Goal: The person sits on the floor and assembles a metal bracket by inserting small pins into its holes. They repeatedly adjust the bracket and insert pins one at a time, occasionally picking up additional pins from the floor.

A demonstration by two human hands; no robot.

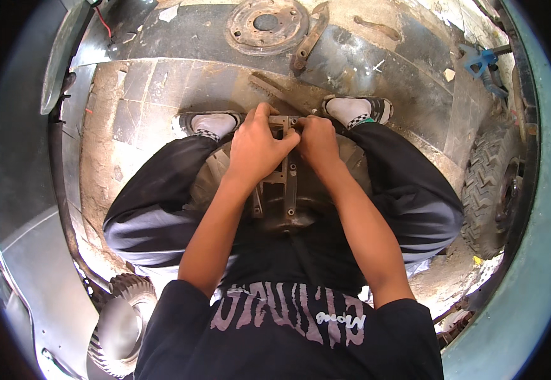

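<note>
A flat metal frame with long bars and bolt holes [290, 190] rests between my knees on a round, dark, worn object [207, 180]. My left hand [259, 149] grips the far left side of this frame, thumb reaching across toward its upper bar. Curled at the far right corner is my right hand [318, 142], its fingertips pinched close beside a bolt end. Whatever those fingertips hold is too small or hidden to name. Beyond my hands, a wooden-handled brush [278, 93] lies on the floor between my shoes.
A rusty wheel disc [242, 28] lies on the floor ahead, with a rusty metal bar [309, 41] beside it. One tyre [487, 187] stands at right, another [139, 294] at lower left. A blue tool [483, 62] sits far right. Vehicle panels [31, 190] flank me.
</note>
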